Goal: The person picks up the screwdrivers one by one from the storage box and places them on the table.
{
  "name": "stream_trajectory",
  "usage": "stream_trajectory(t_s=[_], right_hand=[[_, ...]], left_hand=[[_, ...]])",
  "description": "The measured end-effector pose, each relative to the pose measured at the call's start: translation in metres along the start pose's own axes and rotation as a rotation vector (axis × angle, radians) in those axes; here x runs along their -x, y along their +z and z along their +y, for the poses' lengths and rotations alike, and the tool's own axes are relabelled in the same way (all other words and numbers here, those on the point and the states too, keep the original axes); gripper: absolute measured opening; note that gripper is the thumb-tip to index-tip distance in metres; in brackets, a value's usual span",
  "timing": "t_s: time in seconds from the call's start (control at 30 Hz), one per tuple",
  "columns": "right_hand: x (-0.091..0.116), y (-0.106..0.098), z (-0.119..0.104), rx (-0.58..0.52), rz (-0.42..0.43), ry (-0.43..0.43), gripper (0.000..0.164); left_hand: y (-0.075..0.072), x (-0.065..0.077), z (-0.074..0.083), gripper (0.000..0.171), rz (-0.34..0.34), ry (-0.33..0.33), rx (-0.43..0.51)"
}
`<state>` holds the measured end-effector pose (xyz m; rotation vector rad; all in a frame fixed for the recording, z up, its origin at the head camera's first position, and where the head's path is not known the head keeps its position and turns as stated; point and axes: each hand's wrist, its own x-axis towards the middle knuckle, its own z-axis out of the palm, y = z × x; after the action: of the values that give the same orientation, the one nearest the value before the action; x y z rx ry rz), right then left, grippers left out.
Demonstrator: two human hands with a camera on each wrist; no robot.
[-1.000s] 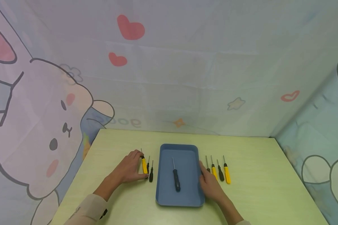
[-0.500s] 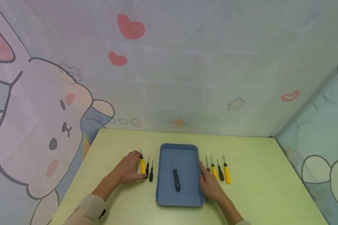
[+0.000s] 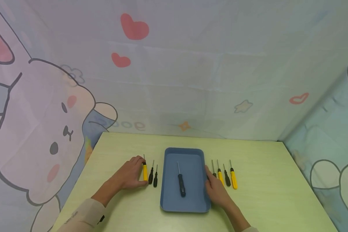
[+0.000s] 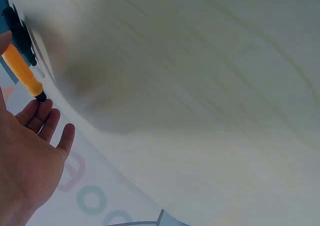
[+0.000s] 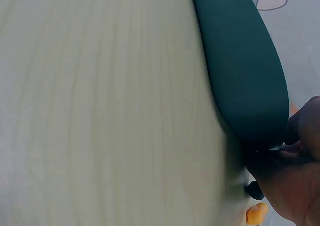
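Note:
My left hand [image 3: 130,174] holds a yellow-handled screwdriver [image 3: 145,170] lengthwise, thumb at the handle's butt and fingertips near its black collar, low at the table. In the left wrist view the yellow handle [image 4: 22,70] spans from thumb to fingertips. Just right of it lie two small black screwdrivers [image 3: 151,176], side by side. A blue-grey tray [image 3: 166,199] stands mid-table with one black screwdriver [image 3: 181,185] inside. My right hand [image 3: 217,191] grips the tray's right edge; the right wrist view shows the fingers against its outer wall [image 5: 245,70].
Right of the tray several screwdrivers lie in a row, black ones [image 3: 227,178] and yellow ones [image 3: 233,178], partly behind my right hand. The pale wooden table [image 3: 266,180] ends at a printed cloth backdrop [image 3: 191,80].
My left hand has shifted slightly left with the yellow screwdriver, widening the gap to the two black ones. The right hand and the tray have stayed put.

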<state>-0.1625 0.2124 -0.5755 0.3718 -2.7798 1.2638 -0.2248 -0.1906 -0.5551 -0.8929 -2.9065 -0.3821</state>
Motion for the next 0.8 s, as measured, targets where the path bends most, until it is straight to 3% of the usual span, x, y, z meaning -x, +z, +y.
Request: stream_trajectory(t_s=[0.43, 0.8], right_hand=[[-0.0012, -0.0003, 0.0014, -0.004, -0.006, 0.020, 0.058], [-0.0017, 0.0002, 0.0034, -0.016, -0.010, 0.022, 0.059]], left_hand=[[0.0000, -0.0003, -0.0027, 0.081, 0.011, 0.050, -0.016], [0.0017, -0.0028, -0.0033, 0.082, -0.046, 0.043, -0.019]])
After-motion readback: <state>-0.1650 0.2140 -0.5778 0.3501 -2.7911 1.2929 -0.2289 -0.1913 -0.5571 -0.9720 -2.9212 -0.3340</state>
